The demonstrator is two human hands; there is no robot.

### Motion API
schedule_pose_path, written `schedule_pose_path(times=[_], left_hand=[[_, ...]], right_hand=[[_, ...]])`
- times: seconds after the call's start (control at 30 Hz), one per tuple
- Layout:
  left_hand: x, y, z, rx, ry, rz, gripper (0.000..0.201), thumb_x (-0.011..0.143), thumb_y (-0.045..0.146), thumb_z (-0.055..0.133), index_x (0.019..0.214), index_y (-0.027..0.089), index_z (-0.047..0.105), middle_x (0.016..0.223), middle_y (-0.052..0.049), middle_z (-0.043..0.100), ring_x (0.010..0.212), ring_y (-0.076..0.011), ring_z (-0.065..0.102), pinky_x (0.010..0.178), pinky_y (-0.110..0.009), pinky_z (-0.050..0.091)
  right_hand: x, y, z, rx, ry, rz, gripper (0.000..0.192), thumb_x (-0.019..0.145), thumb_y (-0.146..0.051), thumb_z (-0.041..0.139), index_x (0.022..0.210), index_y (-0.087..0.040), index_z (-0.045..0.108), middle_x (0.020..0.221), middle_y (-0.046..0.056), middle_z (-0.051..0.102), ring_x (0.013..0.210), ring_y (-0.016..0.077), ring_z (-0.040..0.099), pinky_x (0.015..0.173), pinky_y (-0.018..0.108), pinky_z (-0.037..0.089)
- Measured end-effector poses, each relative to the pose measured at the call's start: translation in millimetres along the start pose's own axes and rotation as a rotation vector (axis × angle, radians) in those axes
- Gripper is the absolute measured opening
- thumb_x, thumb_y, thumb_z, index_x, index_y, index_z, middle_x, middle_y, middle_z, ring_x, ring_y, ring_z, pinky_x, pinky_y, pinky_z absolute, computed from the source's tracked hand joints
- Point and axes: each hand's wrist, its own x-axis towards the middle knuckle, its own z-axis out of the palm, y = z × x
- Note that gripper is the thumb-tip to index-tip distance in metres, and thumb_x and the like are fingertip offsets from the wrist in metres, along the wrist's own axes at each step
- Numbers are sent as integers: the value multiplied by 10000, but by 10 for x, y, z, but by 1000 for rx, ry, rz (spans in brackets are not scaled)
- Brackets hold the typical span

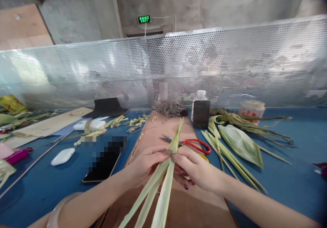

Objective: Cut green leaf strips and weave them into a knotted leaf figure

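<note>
My left hand and my right hand both pinch a bundle of long pale green leaf strips over a brown board. The strips meet between my fingertips, one end pointing away towards the back, the loose tails running down towards me. Red-handled scissors lie on the board just beyond my right hand.
A dark bottle and a heap of dry fibre stand at the board's far end. Green leaves lie right, a phone and white mouse left. A perforated metal screen closes the back.
</note>
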Motion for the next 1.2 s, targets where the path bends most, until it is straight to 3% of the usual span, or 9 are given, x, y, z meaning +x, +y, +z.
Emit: schedule_pose_path(times=[0.13, 0.33, 0.57, 0.73, 0.87, 0.93, 1.07, 1.2], left_hand=[[4, -14, -22, 123, 29, 26, 247, 890, 329, 508, 976, 158, 665, 692, -22, 640, 589, -119, 573, 633, -248, 459], [1, 49, -30, 279, 33, 44, 282, 894, 347, 506, 763, 138, 643, 698, -7, 609, 599, -93, 508, 592, -212, 387], [-1, 47, -6, 92, 46, -17, 196, 840, 252, 535, 842, 114, 674, 686, -40, 650, 599, -112, 565, 571, -207, 410], [-22, 35, -51, -17, -104, -145, 212, 862, 270, 476, 918, 138, 633, 505, -15, 603, 349, -110, 503, 406, -218, 399], [5, -8, -98, -49, -192, -143, 208, 864, 303, 467, 868, 146, 603, 433, -9, 571, 301, -125, 488, 328, -200, 356], [22, -20, -103, 15, -147, -108, 216, 856, 302, 483, 859, 135, 621, 489, -14, 596, 344, -111, 505, 366, -200, 377], [30, -8, -92, 277, 0, 58, 190, 824, 254, 528, 778, 123, 657, 716, -28, 638, 633, -104, 560, 618, -208, 430], [0, 15, -80, 511, 45, 77, 221, 853, 290, 477, 799, 134, 624, 707, -6, 566, 634, -113, 477, 570, -220, 367]], right_hand=[[-15, -15, 27, -4, 50, -17, 342, 940, -412, 354, 676, -196, 375, 506, -87, 345, 416, 54, 357, 413, 178, 306], [-2, -87, 70, -25, 133, 89, 329, 928, -378, 355, 661, -190, 390, 533, -70, 362, 452, 61, 341, 444, 186, 335], [-13, -72, 7, -94, 28, 93, 362, 918, -450, 372, 664, -192, 375, 516, -73, 366, 423, 56, 373, 411, 187, 275], [-47, -76, -15, -13, -62, 108, 333, 912, -428, 387, 674, -197, 356, 532, -84, 335, 399, 45, 361, 388, 180, 260], [-48, -88, -30, 21, -60, 131, 291, 894, -382, 416, 676, -191, 388, 537, -78, 368, 395, 48, 387, 375, 179, 253], [-33, -102, -26, 59, -31, 154, 277, 866, -353, 437, 648, -188, 395, 523, -81, 358, 385, 45, 373, 375, 178, 258], [3, -129, 2, 71, 100, 157, 226, 838, -314, 408, 651, -187, 413, 491, -77, 375, 384, 53, 362, 370, 174, 258], [18, -101, 21, 46, 147, 110, 195, 823, -287, 420, 654, -193, 393, 505, -86, 359, 391, 48, 338, 380, 170, 291]])
